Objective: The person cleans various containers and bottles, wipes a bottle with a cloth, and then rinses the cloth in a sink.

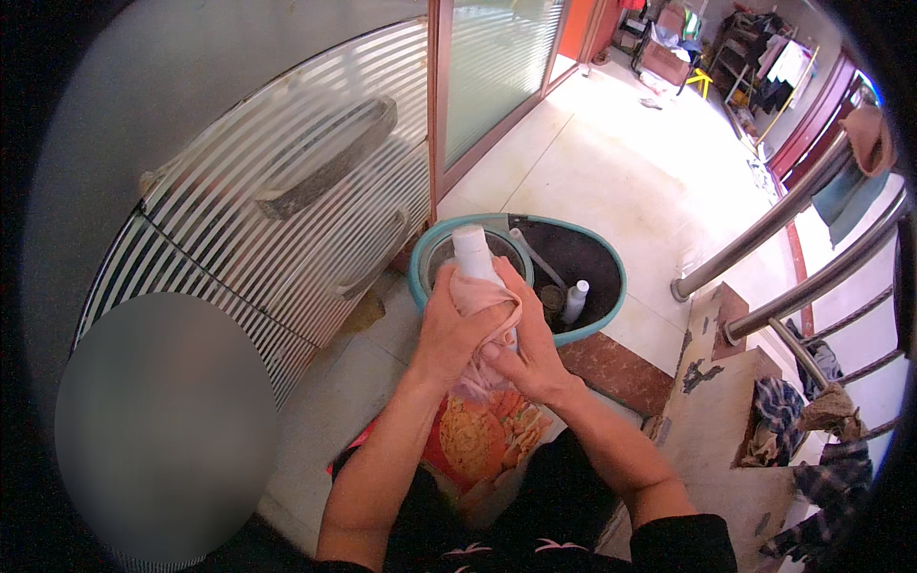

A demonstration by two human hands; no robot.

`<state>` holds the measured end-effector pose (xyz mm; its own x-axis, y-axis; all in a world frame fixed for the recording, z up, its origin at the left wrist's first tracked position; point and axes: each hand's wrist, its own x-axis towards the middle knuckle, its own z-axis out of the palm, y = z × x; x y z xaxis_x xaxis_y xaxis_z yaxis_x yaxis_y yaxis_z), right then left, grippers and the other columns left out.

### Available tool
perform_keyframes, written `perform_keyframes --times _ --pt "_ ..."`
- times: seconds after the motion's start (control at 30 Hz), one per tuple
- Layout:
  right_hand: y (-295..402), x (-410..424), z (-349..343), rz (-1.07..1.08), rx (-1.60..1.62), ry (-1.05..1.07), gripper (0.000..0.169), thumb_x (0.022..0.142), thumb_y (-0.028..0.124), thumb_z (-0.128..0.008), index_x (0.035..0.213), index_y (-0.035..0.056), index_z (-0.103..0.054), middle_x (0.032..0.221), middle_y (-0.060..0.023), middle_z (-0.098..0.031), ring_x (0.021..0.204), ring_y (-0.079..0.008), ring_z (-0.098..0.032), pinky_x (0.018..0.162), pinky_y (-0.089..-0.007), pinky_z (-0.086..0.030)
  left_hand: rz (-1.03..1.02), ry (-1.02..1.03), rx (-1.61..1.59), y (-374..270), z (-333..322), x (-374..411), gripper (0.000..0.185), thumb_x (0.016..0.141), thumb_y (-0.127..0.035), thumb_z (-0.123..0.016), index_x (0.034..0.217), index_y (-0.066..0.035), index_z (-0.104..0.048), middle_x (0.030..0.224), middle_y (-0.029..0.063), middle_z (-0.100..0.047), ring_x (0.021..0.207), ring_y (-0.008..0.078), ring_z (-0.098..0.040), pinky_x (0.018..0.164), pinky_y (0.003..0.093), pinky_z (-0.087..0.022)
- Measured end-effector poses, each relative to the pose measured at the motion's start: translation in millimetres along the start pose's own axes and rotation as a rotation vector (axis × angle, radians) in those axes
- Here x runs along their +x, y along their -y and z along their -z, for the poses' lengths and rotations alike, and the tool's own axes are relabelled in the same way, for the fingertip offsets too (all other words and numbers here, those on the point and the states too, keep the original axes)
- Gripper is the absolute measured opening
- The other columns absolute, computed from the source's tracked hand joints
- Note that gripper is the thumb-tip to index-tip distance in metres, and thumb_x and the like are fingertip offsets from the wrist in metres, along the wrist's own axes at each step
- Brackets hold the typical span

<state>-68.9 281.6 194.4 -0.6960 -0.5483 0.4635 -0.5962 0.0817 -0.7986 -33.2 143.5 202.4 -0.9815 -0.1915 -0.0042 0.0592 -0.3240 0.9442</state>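
Between my two hands, above the near rim of a teal-edged mop bucket [617, 309], is a white plastic bottle [471, 251] with a pale pink cloth [481, 295] wrapped about it. My left hand [451, 329] grips the bottle and cloth from the left side. From the right, my right hand [529, 336] closes around the bottle's side, its thumb over the lower part. The bottle leans with its cap end away from me, and its lower end is mostly hidden by my fingers. In the bucket's dark half stands a smaller white bottle [575, 301] beside a white tube [539, 258].
A shiny striped metal panel [308, 193] stands on the left, next to a framed glass door [494, 86]. Steel handrails [766, 215] and a worn step edge [706, 401] with cloths [777, 422] lie to the right. A printed food-picture item [480, 437] is between my legs.
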Motion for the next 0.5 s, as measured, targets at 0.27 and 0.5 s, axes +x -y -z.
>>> perform_keyframes --times 0.27,0.5 --pt "9 -1 -12 -0.025 0.007 0.02 0.088 0.075 0.044 -0.072 0.14 -0.0017 -0.032 0.142 -0.0228 -0.035 0.134 -0.0374 -0.032 0.111 -0.0436 -0.024 -0.056 -0.363 -0.145 5 3 10 0.03 0.087 -0.026 -0.066 0.096 0.002 -0.064 0.085 0.0064 -0.064 0.075 0.013 -0.061 0.066 0.0268 -0.05" --pt "17 -8 -9 -0.128 0.04 0.039 0.082 0.066 0.037 -0.083 0.132 0.0039 -0.047 0.137 -0.017 -0.045 0.128 -0.0313 -0.043 0.107 -0.0386 -0.032 -0.172 -0.547 -0.156 -3 20 19 0.04 0.099 -0.038 -0.044 0.098 -0.001 -0.059 0.083 0.0061 -0.062 0.072 0.0148 -0.06 0.063 0.028 -0.049"
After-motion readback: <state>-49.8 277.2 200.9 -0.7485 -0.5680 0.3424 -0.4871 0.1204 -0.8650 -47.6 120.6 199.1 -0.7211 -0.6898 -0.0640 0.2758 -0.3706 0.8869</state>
